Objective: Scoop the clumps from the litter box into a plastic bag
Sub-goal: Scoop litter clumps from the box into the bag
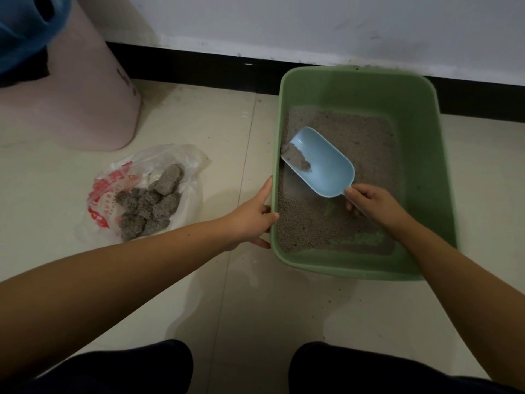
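The grey clumps (150, 206) I am after lie in two places: a heap of them sits inside the crinkled clear plastic bag with red print (181, 200), and a small grey lump of litter (297, 159) rests in the front of my pale blue plastic scoop (322, 163). The scoop is inside the green rectangular plastic litter box (420, 166), its open end against the box's left inner wall, its bowl over the grey granular litter (366, 143) that covers the bottom. Near the close end of the box the litter is thin and the green floor shows through.

My right hand (375, 203) has its fingers curled round the scoop's handle, thumb on top just behind the bowl. My left hand (251, 216) grips the left rim of the box, thumb over the edge on the inside, fingers on the outer wall.

The bag lies open on the pale tiled floor (227, 302) to the left of the box, near it but apart. Behind the bag stands a pink plastic bin (85, 109) lined with a blue bag (25, 24). The far end of the box is close to the black skirting (199, 66) under the white wall (312, 21). My dark-trousered knees (355, 368) fill the bottom edge.
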Available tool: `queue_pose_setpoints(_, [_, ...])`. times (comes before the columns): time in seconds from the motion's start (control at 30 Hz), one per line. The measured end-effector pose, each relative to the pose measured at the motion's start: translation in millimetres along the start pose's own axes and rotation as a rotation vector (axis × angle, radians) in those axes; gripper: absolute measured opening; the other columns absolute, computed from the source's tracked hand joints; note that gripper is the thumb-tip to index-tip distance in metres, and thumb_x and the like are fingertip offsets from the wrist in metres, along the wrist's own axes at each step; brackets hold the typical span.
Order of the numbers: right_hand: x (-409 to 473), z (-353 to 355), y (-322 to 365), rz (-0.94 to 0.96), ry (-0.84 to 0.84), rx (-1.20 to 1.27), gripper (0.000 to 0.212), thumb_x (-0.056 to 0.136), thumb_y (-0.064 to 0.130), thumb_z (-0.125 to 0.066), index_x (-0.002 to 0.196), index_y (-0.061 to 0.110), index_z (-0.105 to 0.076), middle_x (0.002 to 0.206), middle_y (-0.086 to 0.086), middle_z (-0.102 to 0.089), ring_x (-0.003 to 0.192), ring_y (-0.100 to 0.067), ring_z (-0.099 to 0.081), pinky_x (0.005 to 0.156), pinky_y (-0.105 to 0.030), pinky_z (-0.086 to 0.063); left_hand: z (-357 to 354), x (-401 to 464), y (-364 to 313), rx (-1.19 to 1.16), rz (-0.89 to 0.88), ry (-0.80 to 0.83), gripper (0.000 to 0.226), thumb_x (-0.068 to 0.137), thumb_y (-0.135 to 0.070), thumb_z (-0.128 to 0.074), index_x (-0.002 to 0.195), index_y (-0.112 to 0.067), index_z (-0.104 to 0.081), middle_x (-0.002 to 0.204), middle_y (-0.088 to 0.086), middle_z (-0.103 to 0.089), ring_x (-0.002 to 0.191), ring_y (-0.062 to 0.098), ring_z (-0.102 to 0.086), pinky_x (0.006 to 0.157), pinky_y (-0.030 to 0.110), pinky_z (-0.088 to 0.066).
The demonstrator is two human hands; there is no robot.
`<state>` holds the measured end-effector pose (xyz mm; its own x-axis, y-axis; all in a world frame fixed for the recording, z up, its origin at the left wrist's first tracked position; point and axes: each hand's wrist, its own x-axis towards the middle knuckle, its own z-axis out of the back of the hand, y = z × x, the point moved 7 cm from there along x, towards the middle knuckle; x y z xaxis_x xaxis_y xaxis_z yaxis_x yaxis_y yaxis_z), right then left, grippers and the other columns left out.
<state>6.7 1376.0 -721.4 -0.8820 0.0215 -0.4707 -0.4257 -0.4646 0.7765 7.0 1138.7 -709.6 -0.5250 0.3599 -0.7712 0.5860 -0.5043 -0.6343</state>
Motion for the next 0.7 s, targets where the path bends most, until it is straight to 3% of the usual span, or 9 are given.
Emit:
queue_pose_setpoints(0.17, [9,-5,6,-0.008,-0.057,0.059,0.028,0.098,0.029,-0.044,0.089,0.008,-0.061,0.074,0.003,-0.059,0.063,-0.009,-0.049,0.056,-0.020,-0.042,-1,0,-1,0.006,0.003,0.000,0.075,0.099,-0.014,-0.042,0.141,-0.057,0.004,0.146,0.012,-0.039,0.119,0.032,-0.054,0.080,0.047,-0.057])
queue_pose_setpoints(0.3, [9,-7,10,0.022,-0.103,0.078,0.026,0.098,0.030,-0.045,0.088,0.011,-0.060,0.074,0.002,-0.059,0.061,-0.007,-0.049,0.050,-0.011,-0.042,-1,-2,-1,0.006,0.006,-0.003,0.075,0.099,-0.014,-0.042,0.140,-0.057,0.003,0.147,0.013,-0.038,0.123,0.033,-0.050,0.079,0.046,-0.057])
queue_pose_setpoints(0.4, [17,-7,20,-0.001,-0.104,0.074,0.026,0.098,0.031,-0.045,0.091,0.012,-0.061,0.074,0.000,-0.057,0.061,-0.009,-0.048,0.055,-0.018,-0.042,-1,-3,-3,0.006,0.004,0.002,0.075,0.099,-0.014,-0.041,0.141,-0.057,0.003,0.146,0.013,-0.038,0.121,0.032,-0.052,0.078,0.045,-0.058])
queue_pose_setpoints(0.7, [16,24,11,-0.074,-0.206,0.010,0.037,0.097,0.035,-0.046,0.069,0.014,-0.058,0.065,0.000,-0.055,0.055,-0.011,-0.044,0.053,-0.022,-0.036,-2,-4,-4,0.012,0.000,0.012,0.075,0.099,-0.014,-0.041,0.142,-0.054,0.005,0.145,0.012,-0.041,0.117,0.032,-0.055,0.079,0.047,-0.057])
